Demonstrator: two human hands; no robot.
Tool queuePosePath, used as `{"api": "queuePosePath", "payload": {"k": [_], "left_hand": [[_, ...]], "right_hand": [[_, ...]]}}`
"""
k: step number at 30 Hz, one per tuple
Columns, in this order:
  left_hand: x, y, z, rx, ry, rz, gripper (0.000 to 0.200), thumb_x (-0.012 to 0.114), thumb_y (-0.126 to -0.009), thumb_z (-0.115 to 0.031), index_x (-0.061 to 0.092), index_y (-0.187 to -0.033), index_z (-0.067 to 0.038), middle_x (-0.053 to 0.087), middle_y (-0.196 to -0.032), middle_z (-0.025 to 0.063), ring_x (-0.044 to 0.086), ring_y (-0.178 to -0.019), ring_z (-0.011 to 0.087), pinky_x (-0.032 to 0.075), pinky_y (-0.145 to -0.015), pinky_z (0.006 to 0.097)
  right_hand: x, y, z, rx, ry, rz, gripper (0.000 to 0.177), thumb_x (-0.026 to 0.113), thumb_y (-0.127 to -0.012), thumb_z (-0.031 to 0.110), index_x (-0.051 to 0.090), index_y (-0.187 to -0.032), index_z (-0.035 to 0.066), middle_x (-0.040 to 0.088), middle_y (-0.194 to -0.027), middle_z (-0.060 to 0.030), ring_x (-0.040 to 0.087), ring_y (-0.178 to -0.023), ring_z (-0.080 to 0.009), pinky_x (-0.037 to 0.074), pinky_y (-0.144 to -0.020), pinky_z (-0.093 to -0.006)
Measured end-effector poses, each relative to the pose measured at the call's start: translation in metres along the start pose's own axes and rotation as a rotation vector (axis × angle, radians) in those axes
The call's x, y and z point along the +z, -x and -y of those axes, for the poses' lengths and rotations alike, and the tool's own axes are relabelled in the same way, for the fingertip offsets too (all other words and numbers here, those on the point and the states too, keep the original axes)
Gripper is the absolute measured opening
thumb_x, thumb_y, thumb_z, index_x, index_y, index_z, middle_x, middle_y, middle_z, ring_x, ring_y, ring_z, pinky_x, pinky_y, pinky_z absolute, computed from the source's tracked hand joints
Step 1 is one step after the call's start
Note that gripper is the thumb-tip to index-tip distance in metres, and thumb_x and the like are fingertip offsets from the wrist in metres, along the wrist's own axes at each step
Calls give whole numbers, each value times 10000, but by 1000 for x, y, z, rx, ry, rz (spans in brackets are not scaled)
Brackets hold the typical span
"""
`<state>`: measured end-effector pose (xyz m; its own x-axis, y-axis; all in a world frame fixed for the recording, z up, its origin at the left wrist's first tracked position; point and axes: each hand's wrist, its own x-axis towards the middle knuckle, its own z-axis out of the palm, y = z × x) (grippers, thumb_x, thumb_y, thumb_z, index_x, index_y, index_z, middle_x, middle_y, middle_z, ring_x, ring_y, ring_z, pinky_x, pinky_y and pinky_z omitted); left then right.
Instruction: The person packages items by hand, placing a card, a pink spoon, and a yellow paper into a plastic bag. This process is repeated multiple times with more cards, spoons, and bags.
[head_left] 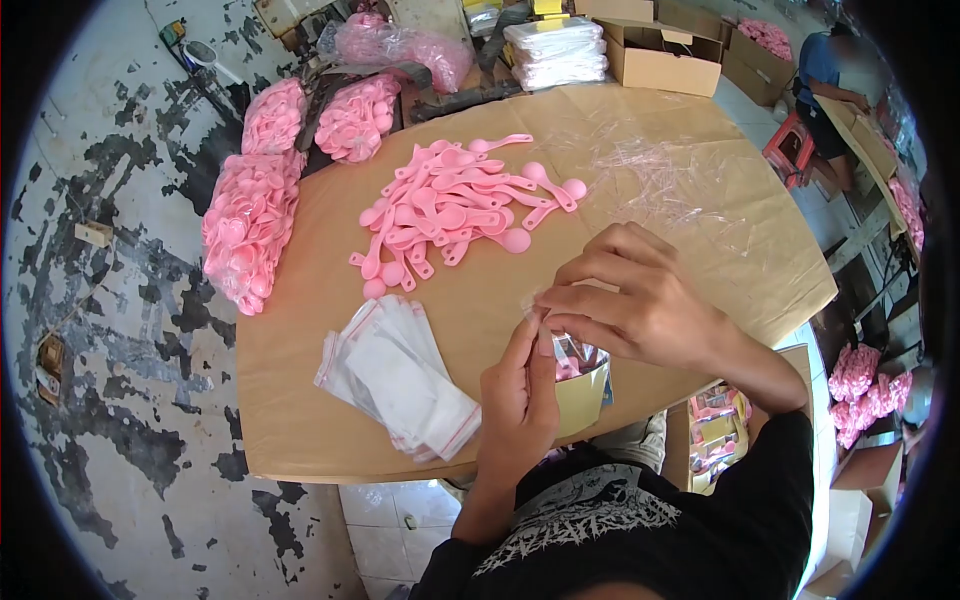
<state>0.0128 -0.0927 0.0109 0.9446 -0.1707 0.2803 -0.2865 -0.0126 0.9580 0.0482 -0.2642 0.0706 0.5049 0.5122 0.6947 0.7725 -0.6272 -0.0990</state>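
while i watch, left hand [520, 400] & right hand [640, 305] both clamp fingertips on a small pouch [585, 395] at the worktop [470, 300] near edge; pink spoons [450, 205] heaped mid-worktop, clear bags [400, 375] just beside left hand.

Glossy, smooth pink plastic spoons [455, 205] lie on matt brown paper [470, 310]. Stacked bags [400, 378] are clear, shiny plastic film, as is the small bag [575, 353].
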Motion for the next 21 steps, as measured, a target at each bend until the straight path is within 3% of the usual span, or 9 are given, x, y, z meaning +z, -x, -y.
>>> {"api": "queuePosePath", "payload": {"k": [3,6,9,12,15,18,21], "left_hand": [[-4,1,-15,-8,-204,50,359,456,-978,-89,473,-1296,76,619,-712,153,609,-623,171,449,-566,328],[-8,1,-14,-2,-345,116,362,479,-944,-78,486,-1274,71,597,-715,244,632,-615,339,468,-571,398],[-12,-2,-17,-3,-416,214,368,488,-922,-71,490,-1268,55,611,-768,276,616,-697,427,474,-605,457],[-13,2,-18,55,-510,325,398,488,-923,-68,462,-1304,45,613,-795,281,619,-707,426,473,-616,474],[-17,4,-2,137,-403,379,400,449,-955,-63,420,-1339,44,645,-934,268,667,-753,367,522,-649,420],[-16,5,-5,23,60,405,391,388,-993,-62,379,-1373,32,640,-1116,235,700,-839,269,561,-702,337],[-15,9,-4,-79,479,330,386,355,-1011,-71,365,-1388,12,608,-1219,202,681,-924,210,564,-756,285]], "right_hand": [[1,1,-3,-41,68,18,206,738,-694,212,718,-873,113,652,-867,5,582,-832,-179,497,-726,-313],[1,4,-3,-47,49,78,184,734,-682,188,712,-845,105,660,-862,8,583,-820,-173,490,-701,-312],[-1,6,-2,-50,49,116,153,732,-685,182,679,-799,94,643,-815,2,582,-811,-173,481,-676,-324],[6,16,-4,32,-1,146,188,738,-683,188,617,-771,76,609,-755,-17,580,-759,-187,473,-653,-332],[3,21,-4,162,-201,113,213,737,-680,144,566,-773,58,579,-720,-25,574,-701,-189,464,-631,-328],[-23,15,4,482,-515,-14,187,700,-673,61,550,-784,53,566,-701,-20,581,-671,-179,449,-610,-313],[-55,21,-14,456,-742,-233,145,661,-663,16,579,-776,55,584,-724,-14,589,-678,-165,446,-616,-293]]}}
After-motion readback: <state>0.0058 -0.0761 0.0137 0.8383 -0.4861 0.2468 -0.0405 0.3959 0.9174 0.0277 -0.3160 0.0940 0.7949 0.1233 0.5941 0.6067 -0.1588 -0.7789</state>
